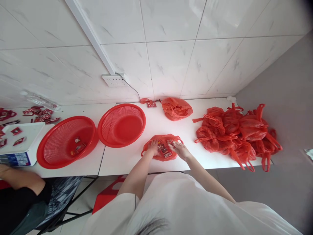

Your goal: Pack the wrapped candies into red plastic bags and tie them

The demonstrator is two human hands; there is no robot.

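Note:
An open red plastic bag (149, 151) lies on the white table (127, 160) right in front of me, with several small red-wrapped packets (164, 151) inside it. My left hand (153, 147) rests on the bag's left side, fingers spread over the packets. My right hand (179, 148) is at the bag's right side, fingertips pinched around a small packet at the bag's mouth. Both forearms reach forward from my white top.
Two red mesh baskets (121, 125) (66, 142) stand to the left, the left one holding a few packets. A pile of tied red bags (238, 132) lies to the right, one more bag (176, 108) behind. A scale (18, 147), loose packets and another person's arm (17, 178) are far left.

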